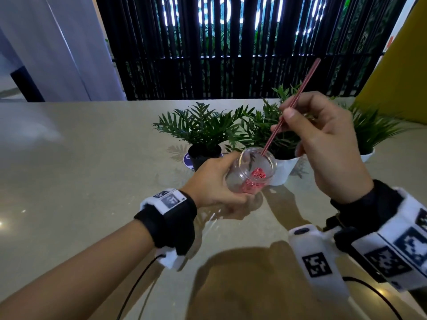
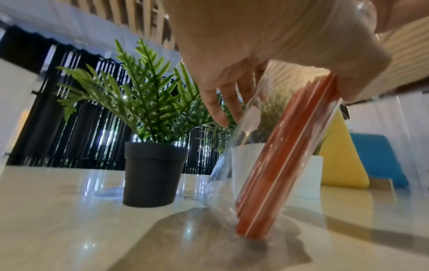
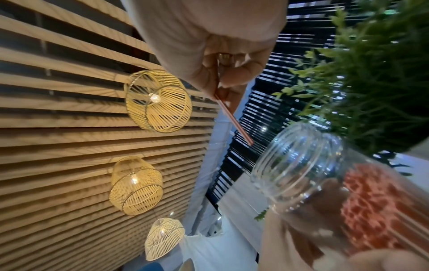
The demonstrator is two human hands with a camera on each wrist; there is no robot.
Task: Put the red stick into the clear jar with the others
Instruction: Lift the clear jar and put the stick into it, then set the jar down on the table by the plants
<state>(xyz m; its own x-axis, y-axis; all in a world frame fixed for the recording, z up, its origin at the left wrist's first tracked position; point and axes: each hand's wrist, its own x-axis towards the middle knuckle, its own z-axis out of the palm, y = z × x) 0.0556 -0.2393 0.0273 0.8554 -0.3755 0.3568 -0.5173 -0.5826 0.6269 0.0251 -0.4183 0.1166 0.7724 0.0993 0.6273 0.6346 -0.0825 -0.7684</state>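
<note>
In the head view, we cannot see the middle part of the red stick [image 1: 291, 107], because the fingers of the right hand [image 1: 323, 144] cover it. The left hand [image 1: 219, 183] hides the near side of the clear jar [image 1: 254, 172], and the sticks inside [image 1: 255, 179] look only like a red blur, so we cannot count them. In the left wrist view the top edge cuts off the hand [image 2: 267, 45] and the jar mouth. In the right wrist view the jar [image 3: 325, 183] runs out of the right edge, and its red content [image 3: 371, 210] is blurred.
</note>
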